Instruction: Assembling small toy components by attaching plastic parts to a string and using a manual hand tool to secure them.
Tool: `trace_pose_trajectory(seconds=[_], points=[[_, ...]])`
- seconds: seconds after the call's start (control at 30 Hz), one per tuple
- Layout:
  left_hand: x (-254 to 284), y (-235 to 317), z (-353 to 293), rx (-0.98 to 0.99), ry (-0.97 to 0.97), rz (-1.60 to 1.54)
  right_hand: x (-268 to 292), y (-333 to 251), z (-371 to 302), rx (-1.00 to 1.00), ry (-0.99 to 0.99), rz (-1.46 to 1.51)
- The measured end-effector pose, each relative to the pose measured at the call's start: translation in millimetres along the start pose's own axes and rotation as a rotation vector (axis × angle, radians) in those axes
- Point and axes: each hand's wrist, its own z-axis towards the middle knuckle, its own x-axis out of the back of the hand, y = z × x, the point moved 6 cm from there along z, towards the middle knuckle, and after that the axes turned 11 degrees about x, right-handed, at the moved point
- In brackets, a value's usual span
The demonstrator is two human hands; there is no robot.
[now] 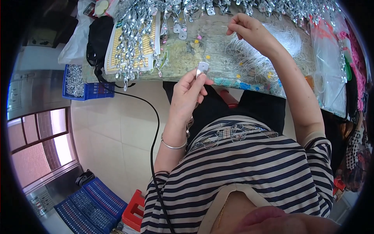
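My left hand (186, 91) is closed at the near edge of the worktable, thumb and fingers pinching a small flat silver metal plate (202, 67) that sticks up past the fingertips. Shiny twisted metal pieces (189, 126) hang beside my left wrist. Raised further off to the right, my right hand (249, 32) has thumb and forefinger pressed together; anything between them is too fine to make out. Under and beside it lies a loose heap of thin whitish strands (286, 43). Small yellow and pink bits are scattered on the worn tabletop (179, 58).
Bunches of silver twisted metal pieces (134, 39) line the far side and lie over a patterned sheet (113, 58). A black cable (157, 128) runs down past my left arm. Blue basket (103, 92), red stool (132, 212) and blue trays (91, 204) stand left; plastic bags (327, 58) hang right.
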Motion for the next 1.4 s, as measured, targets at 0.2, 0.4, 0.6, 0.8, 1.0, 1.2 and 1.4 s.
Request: trace_pose_trajectory(seconds=[0.2, 0.4, 0.6, 0.8, 1.0, 1.2, 1.4], points=[[-2.8, 20.1, 6.1, -0.059, 0.043, -0.033, -17.2, -26.8, -17.7, 0.021, -0.074, 0.193], [-7.5, 39.8, 22.1, -0.109, 0.069, -0.057, -34.8, -34.4, -30.4, 0.007, -0.138, 0.255], [-7.6, 34.1, 42.4, 0.0, 0.017, 0.006, -37.3, -34.9, -35.1, -0.01, -0.166, 0.265], [-8.8, 31.2, 47.7, 0.062, 0.024, -0.073, -36.7, -35.9, -36.1, 0.028, -0.183, 0.225], [-10.7, 29.5, 48.4, 0.074, -0.004, -0.059, -38.1, -35.6, -38.6, 0.015, -0.199, 0.218], [-11.3, 29.1, 50.0, 0.054, 0.047, -0.087, -40.7, -33.2, -40.7, 0.01, -0.205, 0.217], [-17.5, 33.1, 48.1, 0.023, 0.053, -0.128, -40.4, -32.9, -43.3, -0.028, -0.216, 0.177]])
